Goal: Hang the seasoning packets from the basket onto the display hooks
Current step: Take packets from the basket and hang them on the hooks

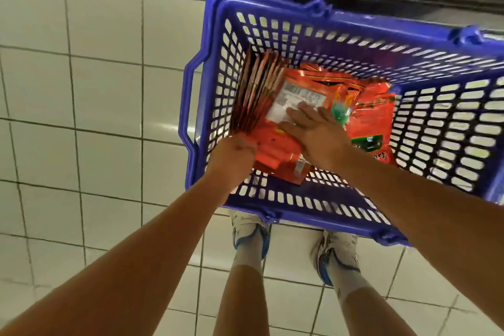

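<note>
The seasoning packets (283, 142) are glossy red-orange pouches, one showing a white label. They lie in a blue slotted basket (354, 43) on the tiled floor (103, 90). The left hand (234, 158) grips a fanned stack of packets (259, 90) upright against the basket's left wall; the right hand (313, 131) rests flat, fingers straight, on the labelled packet.

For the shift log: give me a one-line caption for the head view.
Left hand grips a fanned stack of packets in the blue basket; right hand rests flat on a packet.
</note>
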A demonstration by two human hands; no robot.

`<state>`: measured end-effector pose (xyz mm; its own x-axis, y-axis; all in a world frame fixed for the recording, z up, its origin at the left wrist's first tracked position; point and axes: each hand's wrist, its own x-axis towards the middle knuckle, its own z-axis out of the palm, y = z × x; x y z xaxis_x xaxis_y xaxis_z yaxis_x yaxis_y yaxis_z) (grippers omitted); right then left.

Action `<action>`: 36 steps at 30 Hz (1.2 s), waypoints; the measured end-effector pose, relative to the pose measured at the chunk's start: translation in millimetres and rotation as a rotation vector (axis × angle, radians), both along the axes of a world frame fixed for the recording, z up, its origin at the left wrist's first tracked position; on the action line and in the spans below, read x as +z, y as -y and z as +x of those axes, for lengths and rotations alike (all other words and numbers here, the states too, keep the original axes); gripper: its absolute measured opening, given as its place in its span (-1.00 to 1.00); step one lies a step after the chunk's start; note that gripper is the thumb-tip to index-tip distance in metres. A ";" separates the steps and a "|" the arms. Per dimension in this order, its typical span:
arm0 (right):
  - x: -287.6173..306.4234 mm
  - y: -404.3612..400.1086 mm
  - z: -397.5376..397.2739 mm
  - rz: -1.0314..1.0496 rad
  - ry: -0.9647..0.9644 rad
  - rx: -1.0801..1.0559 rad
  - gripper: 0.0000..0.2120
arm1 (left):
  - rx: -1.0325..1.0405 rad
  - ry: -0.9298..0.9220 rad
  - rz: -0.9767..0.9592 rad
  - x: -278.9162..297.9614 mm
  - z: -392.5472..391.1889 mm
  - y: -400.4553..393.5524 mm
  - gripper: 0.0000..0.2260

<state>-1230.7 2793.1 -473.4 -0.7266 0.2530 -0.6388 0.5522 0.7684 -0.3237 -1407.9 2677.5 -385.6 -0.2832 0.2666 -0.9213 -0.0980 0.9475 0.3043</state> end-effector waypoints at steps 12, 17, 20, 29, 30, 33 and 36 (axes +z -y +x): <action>96.4 -13.1 2.9 -1.049 -0.136 -1.194 -0.85 | 0.013 0.057 0.245 29.8 18.6 -0.5 -0.80; 67.3 -15.1 -18.7 -0.886 -0.284 -1.584 -0.81 | 0.137 -0.094 0.211 22.0 20.1 8.6 -0.88; 31.9 -15.5 -47.8 -0.767 -0.185 -1.578 -0.87 | 0.181 -0.163 0.192 10.2 12.1 11.0 -0.88; -7.1 -22.5 -75.5 -0.454 -0.165 -1.720 -0.83 | 0.218 -0.220 0.166 -1.2 9.7 10.2 -0.91; 3.8 -23.3 -66.5 -0.471 -0.200 -1.750 -0.82 | 0.242 -0.223 0.170 4.9 8.7 10.7 -0.92; 46.7 -29.8 -34.2 -0.596 -0.295 -1.834 -0.84 | 0.299 -0.210 0.199 28.2 5.2 9.3 -0.88; 92.5 -39.4 -4.1 -0.705 -0.375 -1.910 -0.80 | 0.353 -0.164 0.230 55.3 4.0 4.9 -0.85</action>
